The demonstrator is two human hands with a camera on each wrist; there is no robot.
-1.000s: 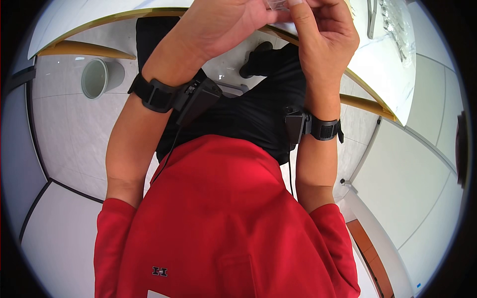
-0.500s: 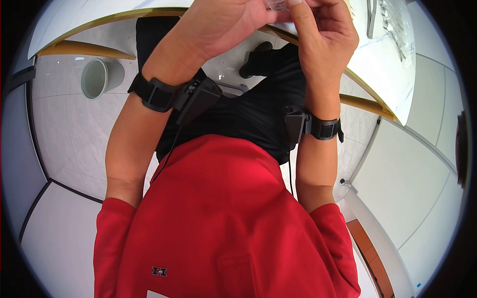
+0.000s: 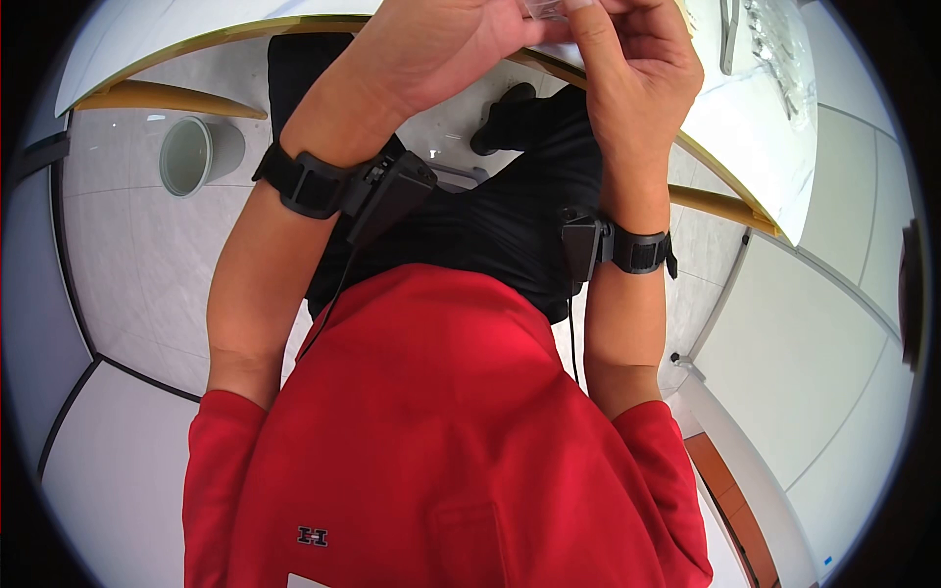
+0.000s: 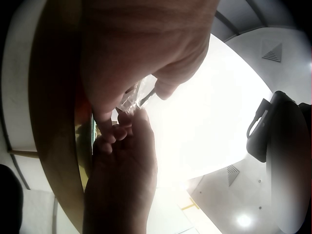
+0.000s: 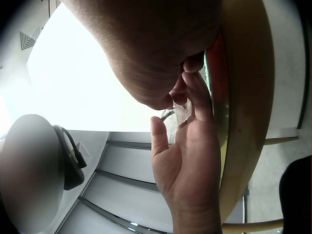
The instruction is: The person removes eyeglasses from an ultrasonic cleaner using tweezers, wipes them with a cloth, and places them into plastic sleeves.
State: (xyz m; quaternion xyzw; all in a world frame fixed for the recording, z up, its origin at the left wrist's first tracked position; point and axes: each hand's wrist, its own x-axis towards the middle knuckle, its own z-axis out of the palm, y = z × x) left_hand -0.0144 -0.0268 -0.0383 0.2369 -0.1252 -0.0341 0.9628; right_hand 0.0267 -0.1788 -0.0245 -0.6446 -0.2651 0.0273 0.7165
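Observation:
A small piece of crinkled clear plastic (image 3: pixel 544 9) is between both hands at the top of the head view. My left hand (image 3: pixel 436 49) comes from the left, its fingers reaching the plastic; my right hand (image 3: pixel 642 83) holds it from the right with thumb and curled fingers. The left wrist view shows the plastic (image 4: pixel 130 101) with a thin dark strip beside it, near the left thumb. In the right wrist view, the plastic (image 5: pixel 182 115) lies against the left fingers, the right fingertips at its upper side. Its contents cannot be made out.
A white marbled table (image 3: pixel 755 147) with a gold edge curves around the hands. At its right lie a thin grey metal tool (image 3: pixel 728 34) and a clear plastic bag (image 3: pixel 782 59) of small pieces. A grey bin (image 3: pixel 201 155) stands on the floor at left.
The right hand and the things on the table appear very slightly further left in the head view. Both hands keep the same grip on the plastic.

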